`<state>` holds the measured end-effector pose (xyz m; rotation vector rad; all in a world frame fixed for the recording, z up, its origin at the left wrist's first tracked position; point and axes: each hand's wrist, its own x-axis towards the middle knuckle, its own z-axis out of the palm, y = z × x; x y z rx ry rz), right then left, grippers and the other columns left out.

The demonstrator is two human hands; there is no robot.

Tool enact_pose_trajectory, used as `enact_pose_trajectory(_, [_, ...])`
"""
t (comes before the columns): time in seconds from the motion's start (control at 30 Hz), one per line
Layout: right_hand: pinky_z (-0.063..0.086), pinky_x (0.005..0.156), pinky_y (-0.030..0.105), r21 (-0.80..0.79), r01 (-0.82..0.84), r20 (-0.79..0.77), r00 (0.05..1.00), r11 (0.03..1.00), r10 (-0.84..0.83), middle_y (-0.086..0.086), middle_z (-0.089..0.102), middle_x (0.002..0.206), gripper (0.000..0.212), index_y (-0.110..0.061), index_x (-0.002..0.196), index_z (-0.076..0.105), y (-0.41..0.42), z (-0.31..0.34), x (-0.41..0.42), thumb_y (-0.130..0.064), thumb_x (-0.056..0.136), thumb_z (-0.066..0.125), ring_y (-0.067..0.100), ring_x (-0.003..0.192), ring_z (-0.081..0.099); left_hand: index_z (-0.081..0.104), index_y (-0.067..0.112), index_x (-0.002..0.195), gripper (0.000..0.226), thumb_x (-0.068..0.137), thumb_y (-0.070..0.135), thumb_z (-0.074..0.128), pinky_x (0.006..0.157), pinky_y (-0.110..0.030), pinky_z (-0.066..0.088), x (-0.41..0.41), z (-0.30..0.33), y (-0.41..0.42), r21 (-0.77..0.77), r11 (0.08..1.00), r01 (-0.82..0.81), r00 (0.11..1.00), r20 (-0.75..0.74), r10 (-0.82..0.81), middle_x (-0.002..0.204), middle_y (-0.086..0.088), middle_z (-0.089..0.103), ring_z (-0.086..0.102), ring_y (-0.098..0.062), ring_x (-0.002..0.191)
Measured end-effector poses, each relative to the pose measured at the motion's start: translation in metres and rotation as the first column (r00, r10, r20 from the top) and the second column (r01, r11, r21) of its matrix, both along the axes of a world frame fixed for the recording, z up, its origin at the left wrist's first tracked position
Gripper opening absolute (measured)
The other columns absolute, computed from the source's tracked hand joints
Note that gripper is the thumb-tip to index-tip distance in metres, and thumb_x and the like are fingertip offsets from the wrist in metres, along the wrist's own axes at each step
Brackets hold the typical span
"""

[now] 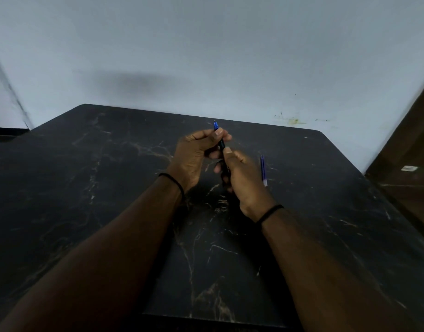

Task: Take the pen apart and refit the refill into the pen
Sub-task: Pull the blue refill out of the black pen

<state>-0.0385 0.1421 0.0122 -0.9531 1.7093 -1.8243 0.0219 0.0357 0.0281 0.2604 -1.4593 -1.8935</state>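
A dark pen (pixel 221 143) with a blue tip is held upright above the black marble-patterned table (pixel 110 188), tip pointing away from me. My left hand (pixel 196 156) pinches its upper end near the blue tip with thumb and fingers. My right hand (pixel 244 180) wraps the lower barrel, which is mostly hidden in the fist. A thin blue refill (pixel 263 170) with a pale end lies flat on the table just right of my right hand, untouched.
A pale wall stands right behind the table's far edge. A brown wooden surface (pixel 402 168) with a small white label runs along the right side. Both wrists wear thin black bands.
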Motion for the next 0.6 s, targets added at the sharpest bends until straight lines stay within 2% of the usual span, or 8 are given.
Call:
enact_pose_trajectory(0.1, [0.039, 0.047, 0.018, 0.011, -0.003, -0.04, 0.999, 1.0, 0.003, -0.005, 0.067, 0.075, 0.016, -0.019, 0.104, 0.068, 0.0025, 0.0004, -0.0019, -0.027, 0.102, 0.054, 0.003, 0.055, 0.051, 0.07, 0.001, 0.093, 0.026, 0.08, 0.023, 0.07, 0.049, -0.027, 0.046, -0.0003, 0.0004, -0.0036, 0.002, 0.998, -0.06, 0.998, 0.035, 0.06, 0.087, -0.014, 0.065, 0.054, -0.024, 0.07])
enact_pose_trajectory(0.17, [0.041, 0.047, 0.021, 0.004, 0.014, -0.013, 1.0, 1.0, -0.014, -0.001, 0.071, 0.081, 0.003, -0.025, 0.101, 0.064, 0.0043, 0.0003, -0.0026, -0.026, 0.097, 0.063, 0.006, 0.056, 0.054, 0.069, 0.002, 0.088, 0.024, 0.077, 0.023, 0.074, 0.052, -0.028, 0.045, -0.0014, -0.0008, -0.0047, -0.016, 0.995, -0.094, 0.993, 0.068, 0.095, 0.079, -0.013, 0.062, 0.056, -0.022, 0.066])
enact_pose_trajectory(0.23, [0.04, 0.046, 0.02, 0.005, 0.021, -0.01, 1.0, 1.0, -0.021, 0.002, 0.072, 0.084, 0.007, -0.024, 0.101, 0.06, 0.0046, 0.001, -0.0015, -0.029, 0.097, 0.063, 0.004, 0.053, 0.053, 0.069, 0.005, 0.083, 0.019, 0.08, 0.022, 0.074, 0.049, -0.027, 0.044, -0.0018, -0.0016, -0.0047, -0.028, 0.996, -0.086, 0.992, 0.085, 0.088, 0.071, -0.01, 0.061, 0.054, -0.021, 0.059])
enact_pose_trajectory(0.3, [0.035, 0.044, 0.017, 0.005, 0.016, 0.012, 1.0, 1.0, -0.016, 0.003, 0.071, 0.081, 0.017, -0.021, 0.109, 0.061, 0.003, 0.0022, 0.0011, -0.034, 0.102, 0.053, 0.002, 0.048, 0.048, 0.068, 0.007, 0.081, 0.017, 0.081, 0.023, 0.074, 0.052, -0.029, 0.043, -0.0011, -0.0023, -0.0061, -0.058, 0.995, -0.079, 0.991, 0.102, 0.085, 0.068, -0.005, 0.062, 0.053, -0.019, 0.062])
enact_pose_trajectory(0.4, [0.033, 0.043, 0.019, 0.006, 0.012, 0.035, 0.999, 1.0, -0.012, 0.001, 0.069, 0.078, 0.031, -0.014, 0.113, 0.066, 0.0012, 0.003, 0.0026, -0.028, 0.108, 0.039, 0.006, 0.049, 0.042, 0.067, 0.009, 0.08, 0.012, 0.085, 0.02, 0.071, 0.058, -0.025, 0.042, 0.001, -0.0027, -0.0084, -0.086, 0.991, -0.104, 0.987, 0.113, 0.113, 0.061, 0.006, 0.063, 0.054, -0.009, 0.057])
enact_pose_trajectory(0.47, [0.038, 0.046, 0.019, 0.019, 0.016, 0.004, 1.0, 1.0, -0.016, -0.001, 0.07, 0.081, 0.027, -0.013, 0.107, 0.068, 0.0022, 0.003, 0.0023, -0.023, 0.107, 0.043, 0.006, 0.054, 0.047, 0.066, 0.01, 0.077, 0.013, 0.084, 0.019, 0.072, 0.059, -0.028, 0.041, 0.001, -0.003, -0.0095, -0.075, 0.99, -0.123, 0.985, 0.112, 0.131, 0.058, 0.007, 0.061, 0.052, -0.012, 0.057])
enact_pose_trajectory(0.57, [0.049, 0.051, 0.023, -0.012, 0.015, 0.032, 0.999, 1.0, -0.015, 0.006, 0.07, 0.091, 0.003, -0.018, 0.099, 0.062, 0.0031, 0.0027, 0.0004, -0.015, 0.098, 0.061, 0.009, 0.063, 0.058, 0.068, 0.01, 0.077, 0.014, 0.081, 0.021, 0.075, 0.059, -0.028, 0.039, 0.0004, -0.0031, -0.0094, -0.074, 0.984, -0.16, 0.979, 0.114, 0.167, 0.063, 0.003, 0.058, 0.046, -0.012, 0.059])
enact_pose_trajectory(0.6, [0.05, 0.05, 0.023, -0.029, 0.016, 0.052, 0.999, 0.999, -0.015, 0.009, 0.069, 0.092, 0.009, -0.018, 0.097, 0.059, 0.003, 0.0019, -0.0001, -0.013, 0.095, 0.066, 0.009, 0.063, 0.059, 0.068, 0.009, 0.077, 0.014, 0.08, 0.021, 0.075, 0.059, -0.027, 0.038, 0.0, -0.0033, -0.009, -0.078, 0.984, -0.162, 0.978, 0.12, 0.171, 0.065, 0.002, 0.058, 0.045, -0.011, 0.06])
